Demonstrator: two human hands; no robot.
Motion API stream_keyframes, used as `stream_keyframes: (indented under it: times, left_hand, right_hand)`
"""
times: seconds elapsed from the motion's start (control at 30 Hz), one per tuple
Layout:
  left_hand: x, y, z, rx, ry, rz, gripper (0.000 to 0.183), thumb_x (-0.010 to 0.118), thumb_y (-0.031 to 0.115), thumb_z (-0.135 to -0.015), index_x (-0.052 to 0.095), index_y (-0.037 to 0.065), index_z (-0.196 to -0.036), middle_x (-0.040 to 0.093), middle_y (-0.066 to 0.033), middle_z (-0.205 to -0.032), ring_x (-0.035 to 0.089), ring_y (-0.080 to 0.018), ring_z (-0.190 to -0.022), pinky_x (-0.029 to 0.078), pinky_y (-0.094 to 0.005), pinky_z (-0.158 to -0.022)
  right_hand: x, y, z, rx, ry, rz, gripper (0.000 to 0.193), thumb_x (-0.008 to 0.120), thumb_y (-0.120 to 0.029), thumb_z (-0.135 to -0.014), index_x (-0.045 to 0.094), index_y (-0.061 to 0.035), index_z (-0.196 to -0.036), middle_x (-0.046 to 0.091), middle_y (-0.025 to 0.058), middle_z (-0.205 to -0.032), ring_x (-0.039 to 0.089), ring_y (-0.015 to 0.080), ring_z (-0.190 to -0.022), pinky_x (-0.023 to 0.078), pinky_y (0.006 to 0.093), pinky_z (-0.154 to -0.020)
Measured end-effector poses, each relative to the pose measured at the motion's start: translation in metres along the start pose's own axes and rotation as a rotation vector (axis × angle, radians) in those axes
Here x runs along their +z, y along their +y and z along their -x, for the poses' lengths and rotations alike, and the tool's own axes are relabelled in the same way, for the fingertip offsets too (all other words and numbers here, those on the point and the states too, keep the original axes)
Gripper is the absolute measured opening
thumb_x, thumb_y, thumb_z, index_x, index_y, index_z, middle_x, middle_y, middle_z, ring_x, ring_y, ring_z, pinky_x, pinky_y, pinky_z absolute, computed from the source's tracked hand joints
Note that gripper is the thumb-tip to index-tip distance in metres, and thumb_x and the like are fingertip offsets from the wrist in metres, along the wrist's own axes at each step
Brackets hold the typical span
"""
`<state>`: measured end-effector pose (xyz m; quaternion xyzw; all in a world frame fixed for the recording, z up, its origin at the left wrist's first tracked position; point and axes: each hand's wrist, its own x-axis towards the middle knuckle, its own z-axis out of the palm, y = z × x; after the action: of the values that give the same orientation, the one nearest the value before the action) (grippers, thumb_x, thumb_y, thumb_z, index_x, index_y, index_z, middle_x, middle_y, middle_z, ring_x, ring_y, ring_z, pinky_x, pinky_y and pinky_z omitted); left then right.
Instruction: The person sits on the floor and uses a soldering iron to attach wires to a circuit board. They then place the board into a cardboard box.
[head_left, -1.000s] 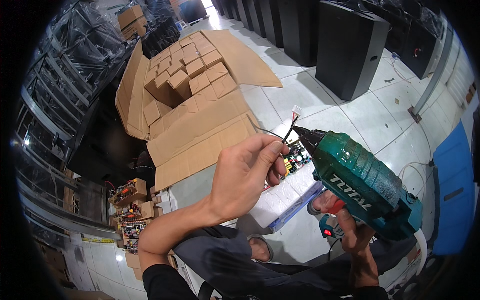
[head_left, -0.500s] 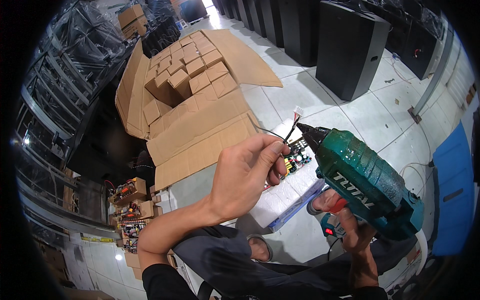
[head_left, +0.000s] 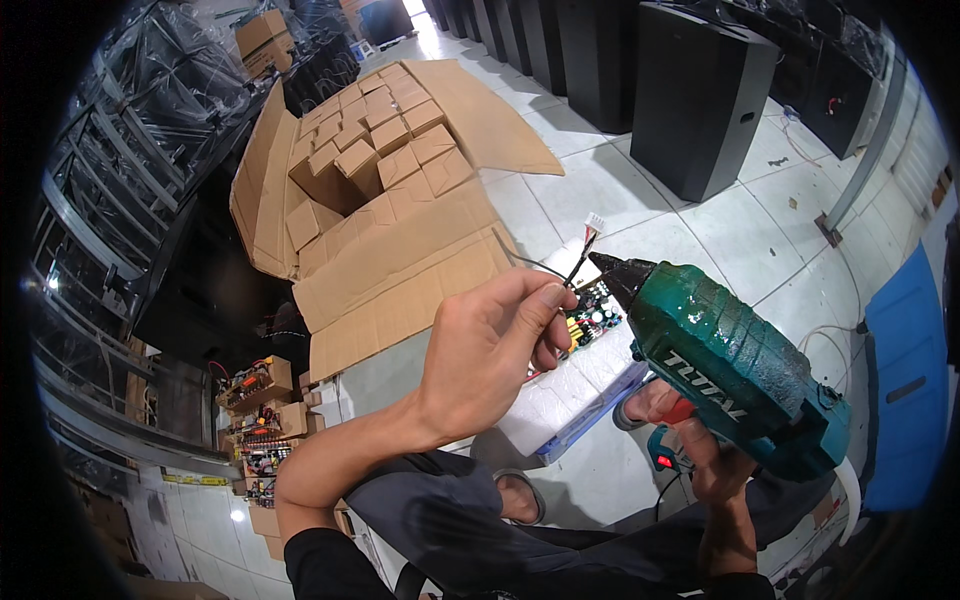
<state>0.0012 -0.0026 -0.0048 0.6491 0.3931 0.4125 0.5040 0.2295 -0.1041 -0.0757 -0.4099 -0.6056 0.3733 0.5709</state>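
Observation:
My left hand [head_left: 500, 345] pinches a thin black cable [head_left: 576, 272] between thumb and fingers. A small white plug [head_left: 594, 222] with several coloured wires tops the cable's upper end. Wrapped round the handle of a teal glue gun [head_left: 735, 365] is my right hand [head_left: 712, 465]. The gun's dark nozzle points up and left, close beside the cable just below the plug; whether it touches cannot be made out. Behind my left fingers lies a circuit board [head_left: 598, 318], partly hidden, on a white foam-wrapped block [head_left: 575, 395]. A white glue stick [head_left: 850, 500] curves out of the gun's back.
A large open carton [head_left: 385, 300] packed with small brown boxes stands ahead on the left. Black speaker cabinets [head_left: 695, 100] line the far right. More circuit boards [head_left: 262, 430] are stacked at the left. A blue plastic panel [head_left: 905, 390] stands at the right.
The glue gun has shifted very slightly, its nozzle a little to the left and its rear a little lower. My left hand has barely moved and keeps its pinch on the cable.

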Motion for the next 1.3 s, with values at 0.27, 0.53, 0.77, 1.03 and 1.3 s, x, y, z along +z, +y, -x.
stream_keyframes:
  times: [0.27, 0.53, 0.77, 1.03, 1.3]
  left_hand:
    - [0.0, -0.001, 0.0, 0.015, -0.001, 0.001, 0.026, 0.051, 0.018, -0.107, 0.062, -0.005, -0.102, 0.064, -0.0065, -0.076, 0.061, -0.0111, -0.065, 0.051, -0.0238, -0.061]
    - [0.0, -0.001, 0.001, 0.003, 0.004, 0.024, 0.026, 0.051, 0.018, -0.107, 0.062, -0.005, -0.102, 0.064, -0.0069, -0.076, 0.061, -0.0112, -0.065, 0.051, -0.0243, -0.062]
    - [-0.007, 0.001, 0.003, 0.005, -0.005, 0.016, 0.028, 0.051, 0.021, -0.107, 0.062, -0.004, -0.102, 0.064, -0.0067, -0.077, 0.061, -0.011, -0.066, 0.052, -0.0247, -0.062]
    - [-0.021, -0.023, -0.005, 0.184, 0.185, -0.141, 0.027, 0.052, 0.023, -0.107, 0.064, -0.002, -0.105, 0.059, -0.0047, -0.077, 0.056, -0.0102, -0.067, 0.048, -0.0251, -0.06]
    - [-0.037, -0.023, -0.006, 0.29, 0.207, -0.158, 0.031, 0.054, 0.021, -0.106, 0.062, -0.004, -0.123, 0.054, -0.0028, -0.08, 0.049, -0.006, -0.069, 0.041, -0.0217, -0.06]
  right_hand:
    - [0.003, -0.004, -0.004, -0.129, 0.042, -0.036, 0.027, 0.062, -0.009, -0.096, 0.065, 0.0032, -0.12, 0.072, 0.0163, -0.106, 0.071, 0.0275, -0.099, 0.056, 0.042, -0.088]
    - [0.004, 0.002, -0.001, -0.054, 0.013, -0.081, 0.027, 0.058, 0.0, -0.095, 0.064, 0.0047, -0.121, 0.072, 0.0177, -0.108, 0.07, 0.0275, -0.1, 0.056, 0.0422, -0.088]
    - [0.009, 0.009, -0.007, -0.066, 0.026, -0.152, 0.028, 0.058, 0.007, -0.092, 0.063, 0.0059, -0.119, 0.071, 0.0181, -0.103, 0.07, 0.0268, -0.095, 0.057, 0.042, -0.085]
    - [-0.033, 0.004, -0.03, 0.254, 0.198, -0.149, 0.036, 0.072, -0.031, -0.093, 0.069, 0.0001, -0.111, 0.072, 0.0083, -0.1, 0.067, 0.0156, -0.088, 0.054, 0.0317, -0.084]
    - [-0.184, -0.052, 0.06, 0.311, 0.504, -0.075, 0.059, 0.048, -0.046, -0.103, 0.053, 0.0033, -0.135, 0.064, 0.027, -0.125, 0.068, 0.0363, -0.111, 0.058, 0.0435, -0.094]
